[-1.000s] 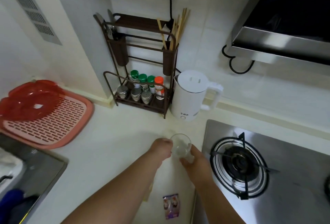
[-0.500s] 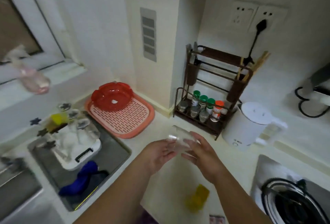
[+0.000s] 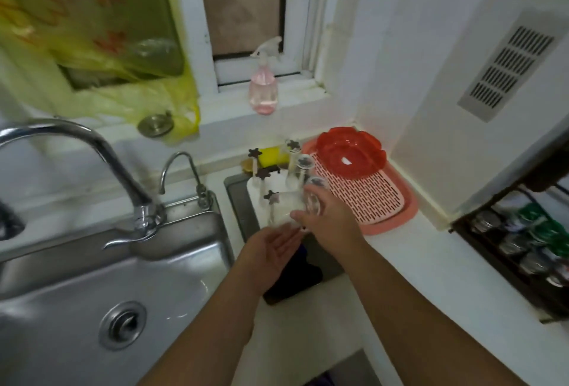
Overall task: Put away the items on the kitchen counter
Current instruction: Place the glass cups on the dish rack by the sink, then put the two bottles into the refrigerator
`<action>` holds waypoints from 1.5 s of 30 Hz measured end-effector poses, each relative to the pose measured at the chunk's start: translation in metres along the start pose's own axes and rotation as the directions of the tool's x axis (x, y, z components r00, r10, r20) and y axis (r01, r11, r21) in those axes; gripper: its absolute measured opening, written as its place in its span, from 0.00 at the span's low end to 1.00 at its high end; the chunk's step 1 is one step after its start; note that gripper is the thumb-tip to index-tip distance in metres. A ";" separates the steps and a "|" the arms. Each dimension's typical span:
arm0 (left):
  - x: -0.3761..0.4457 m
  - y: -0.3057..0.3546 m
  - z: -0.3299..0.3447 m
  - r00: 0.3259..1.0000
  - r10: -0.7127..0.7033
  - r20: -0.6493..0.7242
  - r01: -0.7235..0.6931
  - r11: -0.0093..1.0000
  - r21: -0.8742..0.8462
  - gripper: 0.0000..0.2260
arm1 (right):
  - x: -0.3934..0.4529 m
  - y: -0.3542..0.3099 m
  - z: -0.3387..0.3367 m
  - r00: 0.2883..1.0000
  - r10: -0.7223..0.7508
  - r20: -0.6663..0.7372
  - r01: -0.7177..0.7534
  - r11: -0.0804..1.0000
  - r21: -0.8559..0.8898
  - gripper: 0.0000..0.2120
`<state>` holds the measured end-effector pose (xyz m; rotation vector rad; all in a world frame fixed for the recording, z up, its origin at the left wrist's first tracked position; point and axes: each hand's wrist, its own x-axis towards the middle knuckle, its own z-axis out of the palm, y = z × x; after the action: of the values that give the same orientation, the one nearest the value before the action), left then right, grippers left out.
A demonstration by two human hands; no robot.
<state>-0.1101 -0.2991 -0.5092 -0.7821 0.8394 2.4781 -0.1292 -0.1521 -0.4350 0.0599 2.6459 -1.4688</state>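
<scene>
My right hand (image 3: 331,225) grips a clear drinking glass (image 3: 314,200), tilted over the white cup rack (image 3: 278,191) that stands in the small sink basin. The rack has thin posts topped with dark star-shaped caps, and two other clear glasses (image 3: 300,167) hang upside down on its far posts. My left hand (image 3: 271,250) hovers palm up just below and to the left of the glass, fingers apart, holding nothing.
A pink slatted drain tray (image 3: 375,200) with a red bowl (image 3: 349,156) lies right of the rack. A steel sink (image 3: 92,287) with a tall tap (image 3: 92,151) fills the left. A spice rack (image 3: 529,247) stands at right, a pink spray bottle (image 3: 263,86) on the sill.
The view swung left from the stove to the sink. Both hands carried the glass from the counter by the kettle to the cup rack; my left hand has let go of it.
</scene>
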 end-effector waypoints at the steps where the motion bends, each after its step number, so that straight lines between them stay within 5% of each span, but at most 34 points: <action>1: -0.001 0.006 -0.004 1.000 0.008 0.014 -0.008 1.000 -0.015 0.16 | 0.006 -0.005 0.010 1.000 -0.016 0.003 0.016 0.999 -0.047 0.31; 5: 0.003 0.022 -0.015 0.998 -0.011 0.057 0.012 1.000 -0.027 0.19 | 0.027 -0.017 0.030 0.995 -0.088 -0.054 0.074 0.972 -0.222 0.32; 13: 0.035 0.026 -0.016 0.994 -0.107 0.038 0.108 0.994 -0.035 0.22 | 0.065 -0.026 0.056 0.996 -0.068 0.062 0.091 0.824 -0.560 0.35; 23: 0.050 0.012 -0.030 0.987 -0.163 0.003 0.162 0.984 -0.067 0.22 | 0.067 -0.010 0.077 0.997 -0.012 0.082 0.056 0.823 -0.566 0.30; 30: 0.035 0.004 -0.021 0.983 -0.182 0.032 0.180 0.981 0.066 0.14 | 0.050 0.006 0.078 1.000 -0.009 -0.006 0.005 0.870 -0.494 0.44; 34: 0.022 -0.009 0.008 0.981 -0.188 0.048 0.171 0.953 0.248 0.11 | 0.021 0.026 0.046 0.984 -0.033 -0.172 -0.039 0.916 -0.400 0.30; 36: 0.019 -0.018 0.032 0.979 -0.181 0.092 0.133 0.915 0.382 0.10 | -0.002 0.038 0.014 0.962 -0.059 -0.267 -0.045 0.928 -0.370 0.19; 39: 0.017 -0.032 0.062 0.968 -0.115 0.223 -0.034 0.821 0.570 0.10 | -0.041 0.055 -0.025 0.926 -0.059 -0.373 -0.082 0.933 -0.351 0.18; 42: 0.006 -0.071 0.106 0.934 -0.150 0.325 -0.178 0.593 0.785 0.08 | -0.089 0.078 -0.068 0.876 -0.024 -0.481 -0.155 0.932 -0.329 0.20; 45: -0.023 -0.128 0.146 0.818 -0.303 0.488 -0.378 0.357 0.854 0.11 | -0.150 0.103 -0.111 0.809 0.049 -0.585 -0.263 0.921 -0.287 0.21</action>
<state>-0.0792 -0.1148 -0.4523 0.4449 1.7321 1.5302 0.0198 0.0001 -0.4460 0.7906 3.2237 -0.9990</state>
